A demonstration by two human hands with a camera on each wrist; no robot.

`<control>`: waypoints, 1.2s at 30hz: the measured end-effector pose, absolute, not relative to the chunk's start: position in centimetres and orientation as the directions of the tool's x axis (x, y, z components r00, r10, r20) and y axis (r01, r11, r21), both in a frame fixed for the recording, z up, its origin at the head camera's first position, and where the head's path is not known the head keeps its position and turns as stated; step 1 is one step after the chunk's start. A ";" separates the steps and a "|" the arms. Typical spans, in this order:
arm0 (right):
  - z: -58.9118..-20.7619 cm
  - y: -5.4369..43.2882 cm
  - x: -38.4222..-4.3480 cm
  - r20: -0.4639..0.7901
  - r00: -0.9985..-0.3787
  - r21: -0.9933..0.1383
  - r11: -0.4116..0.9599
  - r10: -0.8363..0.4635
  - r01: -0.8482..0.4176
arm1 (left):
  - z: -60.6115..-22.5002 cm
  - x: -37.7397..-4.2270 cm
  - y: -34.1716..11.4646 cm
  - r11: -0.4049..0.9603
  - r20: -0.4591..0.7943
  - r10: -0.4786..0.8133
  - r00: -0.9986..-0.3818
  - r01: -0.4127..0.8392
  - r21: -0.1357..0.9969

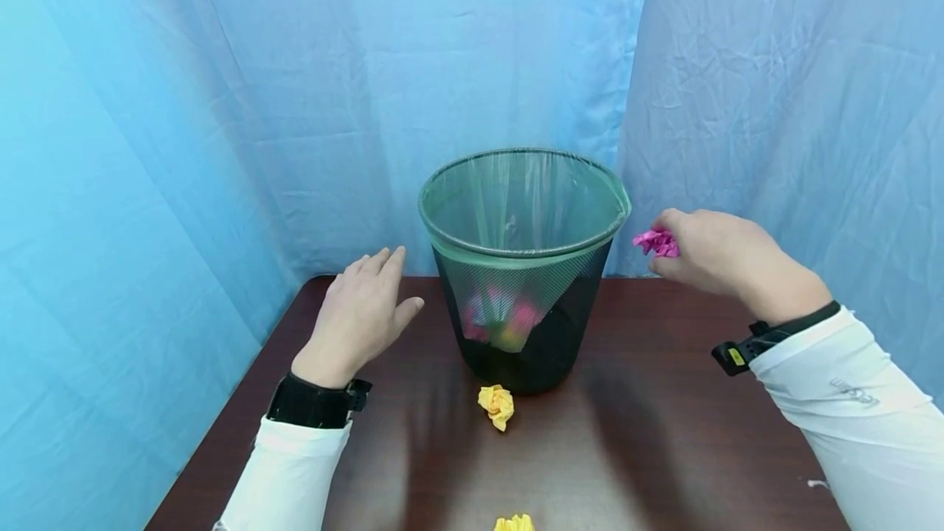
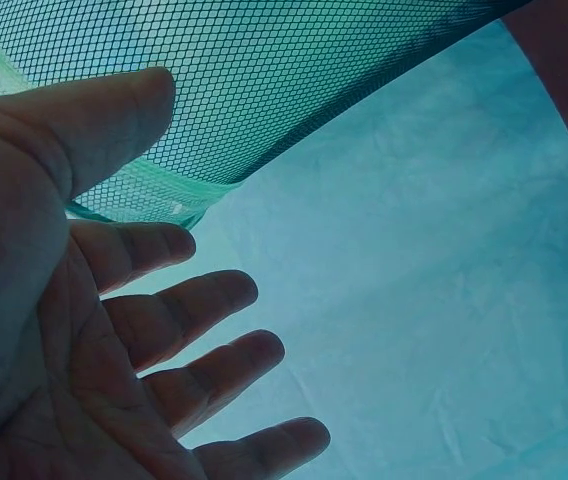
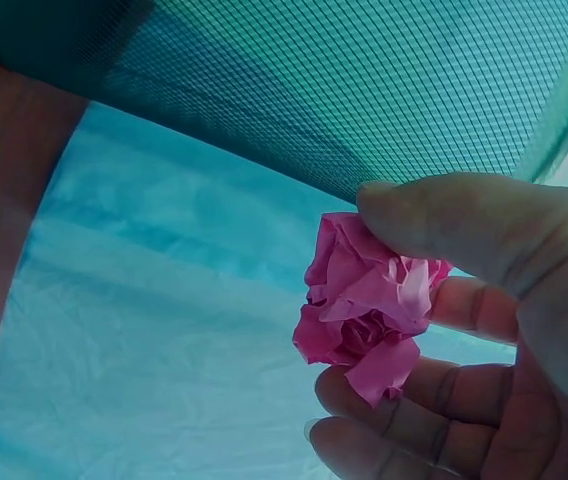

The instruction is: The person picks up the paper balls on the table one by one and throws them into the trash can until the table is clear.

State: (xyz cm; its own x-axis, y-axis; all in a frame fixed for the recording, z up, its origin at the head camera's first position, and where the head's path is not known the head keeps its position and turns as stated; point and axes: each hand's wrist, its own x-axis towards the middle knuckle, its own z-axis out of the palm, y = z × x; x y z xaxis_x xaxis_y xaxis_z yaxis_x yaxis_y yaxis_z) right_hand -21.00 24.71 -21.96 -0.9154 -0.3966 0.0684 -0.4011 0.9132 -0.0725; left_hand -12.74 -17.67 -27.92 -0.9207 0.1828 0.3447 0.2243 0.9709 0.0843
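Note:
My right hand (image 1: 719, 256) pinches a crumpled ball of pink paper (image 3: 369, 305) between thumb and fingers, just right of the bin's rim. The mesh waste bin (image 1: 568, 334) stands upright at the table's back, lined with a thin green bag (image 1: 516, 203) folded over its rim. Crumpled coloured paper (image 1: 509, 318) shows through the mesh, low inside the bag. To the left of the bin, my left hand (image 1: 357, 310) hovers with fingers extended and nothing in it. A crumpled yellow paper ball (image 1: 497, 406) lies in front of the bin's base.
A second yellow paper ball (image 1: 515, 523) is cut off by the bottom edge of the head view. Blue curtains (image 1: 295, 88) hang behind and to the left of the dark wooden table (image 1: 546, 465). A small white scrap (image 1: 817, 483) lies near my right sleeve.

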 end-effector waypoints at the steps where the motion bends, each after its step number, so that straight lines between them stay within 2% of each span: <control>1: -21.8 24.7 -21.1 0.072 -0.916 -0.070 0.914 -0.395 -0.400 | -27.9 -12.7 -17.7 0.971 0.347 0.184 -0.920 0.226 0.084; 18: -18.1 24.8 -21.7 0.140 -0.913 -0.043 0.919 -0.384 -0.393 | -26.9 -12.9 -17.9 0.973 0.342 0.180 -0.923 0.217 0.073; 36: -15.9 22.1 -21.2 0.241 -0.880 -0.041 0.902 -0.409 -0.430 | -26.3 -12.8 -18.1 0.971 0.357 0.188 -0.915 0.228 0.070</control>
State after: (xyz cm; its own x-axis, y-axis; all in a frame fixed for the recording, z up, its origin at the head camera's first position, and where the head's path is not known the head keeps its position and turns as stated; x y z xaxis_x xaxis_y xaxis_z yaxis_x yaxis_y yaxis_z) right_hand -21.18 22.09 -15.91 -0.8802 -0.4089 0.2410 -0.4302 0.9018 -0.0413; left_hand -12.85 -18.14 -26.34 -0.9148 0.1885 0.3573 0.2275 0.9712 0.0702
